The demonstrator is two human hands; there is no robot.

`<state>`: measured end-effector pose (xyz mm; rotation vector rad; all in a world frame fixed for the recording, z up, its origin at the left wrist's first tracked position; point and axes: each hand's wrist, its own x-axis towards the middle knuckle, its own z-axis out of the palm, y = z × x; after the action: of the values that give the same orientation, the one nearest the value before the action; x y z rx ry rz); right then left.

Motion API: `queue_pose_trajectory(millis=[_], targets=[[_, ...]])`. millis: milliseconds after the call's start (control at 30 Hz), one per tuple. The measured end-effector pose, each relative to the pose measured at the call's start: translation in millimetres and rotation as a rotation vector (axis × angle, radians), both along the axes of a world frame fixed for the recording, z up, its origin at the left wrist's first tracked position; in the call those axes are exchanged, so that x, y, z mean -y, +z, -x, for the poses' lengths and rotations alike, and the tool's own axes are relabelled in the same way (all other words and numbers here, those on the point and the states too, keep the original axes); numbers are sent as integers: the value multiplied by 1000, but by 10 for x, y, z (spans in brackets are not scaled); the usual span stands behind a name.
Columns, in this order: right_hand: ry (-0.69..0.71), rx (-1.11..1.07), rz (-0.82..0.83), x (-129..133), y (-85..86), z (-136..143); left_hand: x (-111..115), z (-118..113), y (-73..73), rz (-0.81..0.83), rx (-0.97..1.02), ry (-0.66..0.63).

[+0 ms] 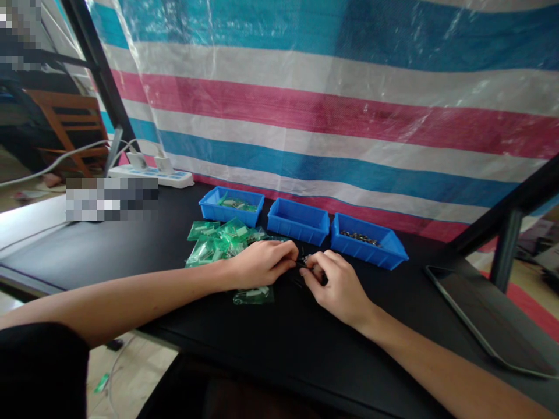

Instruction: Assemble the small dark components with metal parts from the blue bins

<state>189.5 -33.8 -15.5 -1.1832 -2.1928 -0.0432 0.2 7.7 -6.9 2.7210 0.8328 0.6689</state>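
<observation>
Over the middle of the black table, my left hand (266, 260) is closed in a pinch, its fingertips on something small and dark that I cannot make out. Close to its right, my right hand (334, 282) also pinches, thumb and forefinger together near the same spot; what they hold is too small to name. Small metal pieces (307, 258) show behind and between the fingers. A pile of green plastic packets (225, 240) lies to the left of my left hand, partly covered by it. One more green packet (254, 295) rests under my left wrist.
Three blue bins stand in a row behind: the left bin (209, 210) with green packets, the middle bin (298, 231), and the right bin (367, 254) with small metal parts. A tablet (484, 320) lies at right. A white power strip (174, 179) sits back left, before a striped sheet (305, 105).
</observation>
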Motion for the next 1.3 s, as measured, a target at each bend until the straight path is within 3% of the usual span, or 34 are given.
queue_pose_trajectory(millis=[1300], targets=[[11, -2, 6, -7, -11, 2, 4, -7, 20, 22, -54, 49]])
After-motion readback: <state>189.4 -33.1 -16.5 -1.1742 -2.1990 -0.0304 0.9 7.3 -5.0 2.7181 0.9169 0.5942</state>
